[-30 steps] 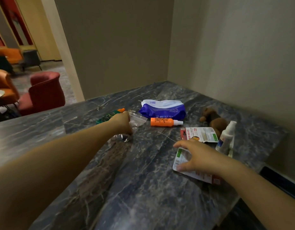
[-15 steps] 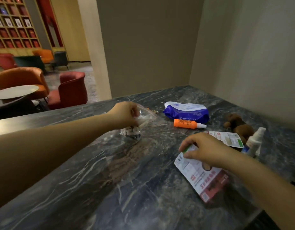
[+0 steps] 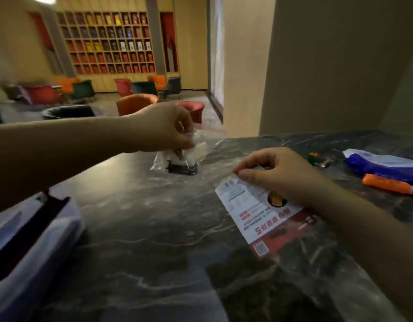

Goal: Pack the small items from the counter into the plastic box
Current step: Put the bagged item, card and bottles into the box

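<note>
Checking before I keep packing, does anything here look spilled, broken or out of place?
Nothing stands out. The left hand pinches a clear bag, the right hand a flat packet, and the plastic box sits at the counter's left edge.

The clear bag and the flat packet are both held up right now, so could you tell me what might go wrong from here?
1. The left hand pinches only the top of the clear bag; its dark contents hang low and might slip out or swing.
2. The right hand holds the flat packet by one corner; it might slide free.
3. The plastic box sits at the frame's left edge, partly hidden by the left arm, so a drop could miss.
</note>
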A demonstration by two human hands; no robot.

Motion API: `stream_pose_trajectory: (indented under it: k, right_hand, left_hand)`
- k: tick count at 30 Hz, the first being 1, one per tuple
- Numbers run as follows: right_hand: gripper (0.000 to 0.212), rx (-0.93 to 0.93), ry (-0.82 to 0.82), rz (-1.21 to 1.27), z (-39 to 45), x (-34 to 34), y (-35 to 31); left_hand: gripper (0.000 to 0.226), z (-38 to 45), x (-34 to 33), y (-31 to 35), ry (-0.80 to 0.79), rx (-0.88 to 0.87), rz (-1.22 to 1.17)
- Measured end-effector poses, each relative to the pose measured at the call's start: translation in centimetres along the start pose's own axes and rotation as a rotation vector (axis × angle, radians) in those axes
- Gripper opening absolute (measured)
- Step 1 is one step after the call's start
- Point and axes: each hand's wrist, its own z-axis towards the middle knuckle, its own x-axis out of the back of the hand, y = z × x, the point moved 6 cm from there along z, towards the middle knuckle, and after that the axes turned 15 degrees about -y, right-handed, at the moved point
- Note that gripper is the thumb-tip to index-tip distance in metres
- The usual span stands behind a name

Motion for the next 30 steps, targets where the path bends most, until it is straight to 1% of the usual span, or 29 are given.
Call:
stream_pose_trajectory:
  k: [3, 5, 8, 10, 13, 14, 16, 19, 21, 24, 26, 27, 28, 29, 30]
  right_hand:
    - [0.010, 0.076, -0.030, 0.080, 2.7, -4.5, -5.4]
    - [0.011, 0.115, -0.060, 0.104, 4.3, -7.6, -8.9]
    - [0.012, 0.172, -0.087, 0.108, 6.7, -12.3, -14.1]
    - [0.012, 0.200, -0.088, 0.136, 8.0, -15.2, -17.2]
    - [0.011, 0.229, -0.066, 0.190, 10.0, -19.2, -20.8]
    - [0.012, 0.238, -0.061, 0.181, 10.6, -20.5, -21.7]
    - [0.015, 0.244, -0.069, 0.138, 11.9, -22.9, -23.3]
    - [0.014, 0.232, -0.131, 0.097, 13.6, -26.2, -25.1]
    - [0.014, 0.211, -0.175, 0.065, 14.6, -28.2, -25.9]
    - [0.013, 0.189, -0.215, -0.009, 15.8, -30.2, -26.7]
    - [0.014, 0.201, -0.243, -0.023, 16.2, -30.9, -26.9]
    - [0.015, 0.202, -0.255, -0.016, 16.3, -31.0, -26.8]
    - [0.016, 0.202, -0.264, -0.012, 16.3, -31.1, -26.6]
    - [0.017, 0.204, -0.269, -0.015, 16.3, -31.2, -26.5]
    - [0.018, 0.212, -0.271, -0.027, 16.2, -31.2, -26.3]
  left_hand:
    - [0.016, -5.9, 3.6, -6.0, 0.101, 0.068, -0.072]
    - [0.025, -9.7, 5.7, -10.0, 0.154, 0.122, -0.122]
    - [0.039, -15.4, 8.0, -15.7, 0.170, 0.194, -0.150]
    - [0.036, -18.8, 8.9, -19.0, 0.171, 0.222, -0.126]
    - [0.017, -23.1, 9.5, -23.6, 0.178, 0.274, -0.024]
    - [0.015, -24.2, 9.5, -25.0, 0.170, 0.291, 0.007]
    - [0.018, -26.0, 9.1, -28.0, 0.096, 0.329, 0.032]
    - [0.015, -27.9, 7.8, -32.1, -0.123, 0.375, 0.038]
    - [0.012, -28.9, 6.7, -34.3, -0.278, 0.361, 0.002]
    - [0.009, -29.8, 4.3, -36.2, -0.502, 0.291, -0.077]
    - [0.012, -30.2, 2.6, -36.7, -0.657, 0.276, -0.116]
    - [0.018, -30.3, 2.1, -36.8, -0.733, 0.274, -0.093]
    - [0.026, -30.3, 1.8, -36.8, -0.788, 0.268, -0.038]
    - [0.031, -30.1, 1.9, -36.7, -0.803, 0.265, 0.019]
    - [0.033, -29.7, 2.3, -36.3, -0.774, 0.254, 0.051]
